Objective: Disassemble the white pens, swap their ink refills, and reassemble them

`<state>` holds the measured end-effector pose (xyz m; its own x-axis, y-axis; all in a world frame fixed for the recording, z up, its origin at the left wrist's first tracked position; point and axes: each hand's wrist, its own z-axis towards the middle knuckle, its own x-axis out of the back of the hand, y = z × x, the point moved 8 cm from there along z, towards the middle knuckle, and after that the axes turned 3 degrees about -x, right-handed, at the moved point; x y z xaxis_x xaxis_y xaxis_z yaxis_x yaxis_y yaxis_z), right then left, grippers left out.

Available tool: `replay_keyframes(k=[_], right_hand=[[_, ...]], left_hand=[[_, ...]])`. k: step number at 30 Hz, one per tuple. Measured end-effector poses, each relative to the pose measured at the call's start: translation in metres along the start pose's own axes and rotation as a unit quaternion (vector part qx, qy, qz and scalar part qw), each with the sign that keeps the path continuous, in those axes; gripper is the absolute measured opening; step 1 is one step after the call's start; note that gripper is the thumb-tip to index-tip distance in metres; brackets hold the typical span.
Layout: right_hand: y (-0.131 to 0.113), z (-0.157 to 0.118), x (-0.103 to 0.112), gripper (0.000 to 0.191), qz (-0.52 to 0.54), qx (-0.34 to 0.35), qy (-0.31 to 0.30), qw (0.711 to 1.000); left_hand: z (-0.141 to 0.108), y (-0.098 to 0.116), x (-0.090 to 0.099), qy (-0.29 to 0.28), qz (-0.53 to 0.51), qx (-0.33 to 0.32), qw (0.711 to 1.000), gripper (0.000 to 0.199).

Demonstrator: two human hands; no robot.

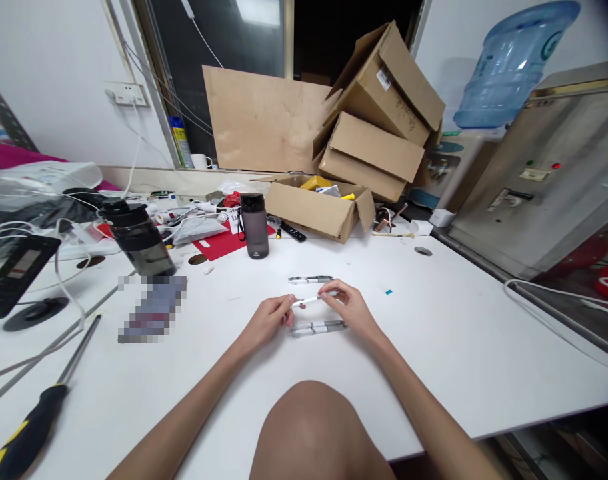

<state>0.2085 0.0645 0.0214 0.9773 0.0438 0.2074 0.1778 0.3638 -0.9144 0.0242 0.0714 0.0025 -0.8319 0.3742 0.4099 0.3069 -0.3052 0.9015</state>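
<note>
White pen (311, 300) held just above the worktop (464, 333), roughly level, between both hands. Left hand (269, 320): fingers closed narrow at the pen's left end. Right hand (351, 308): thumb and fingers pinch its right end. Two clear-and-grey pens (319, 328) lie side by side on the near side of the held pen, close to both hands; more pen barrel (311, 280) lies on the far side, count unclear. Small blue scrap (389, 291) sits right of the right hand. Dark bottle (255, 230) stands upright farther back, in front of an open cardboard box (309, 210). Left side: lidded shaker bottle (141, 240), pixelated flat item (154, 312), yellow-black screwdriver (39, 413). Bare knee (314, 427) at near edge.
</note>
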Motion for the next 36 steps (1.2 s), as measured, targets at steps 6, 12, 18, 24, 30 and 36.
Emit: replay_keyframes(k=[6, 12, 18, 24, 30, 36], right_hand=[[-0.001, 0.001, 0.002, 0.021, 0.046, 0.006, 0.011, 0.999], [-0.004, 0.0, 0.002, 0.024, 0.068, 0.006, 0.012, 0.998], [-0.008, 0.001, 0.007, 0.026, 0.06, 0.02, 0.03, 0.998], [0.001, 0.003, 0.013, 0.017, 0.048, 0.022, 0.068, 0.996], [0.009, 0.004, 0.028, 0.018, 0.042, 0.003, 0.114, 0.993], [0.017, 0.003, 0.036, 0.023, 0.054, -0.04, 0.149, 0.987]], left_hand=[[0.0, 0.0, 0.001, 0.001, -0.023, 0.008, 1.0, 0.061], [0.0, -0.003, 0.001, -0.004, -0.044, 0.017, 0.999, 0.065], [0.002, -0.008, -0.003, -0.02, -0.062, 0.02, 0.998, 0.061], [0.005, -0.008, 0.002, -0.002, -0.079, -0.021, 0.997, 0.044], [0.005, -0.013, 0.016, 0.045, -0.067, -0.01, 0.997, 0.039], [0.006, -0.017, 0.018, 0.05, -0.065, 0.0, 0.997, 0.039]])
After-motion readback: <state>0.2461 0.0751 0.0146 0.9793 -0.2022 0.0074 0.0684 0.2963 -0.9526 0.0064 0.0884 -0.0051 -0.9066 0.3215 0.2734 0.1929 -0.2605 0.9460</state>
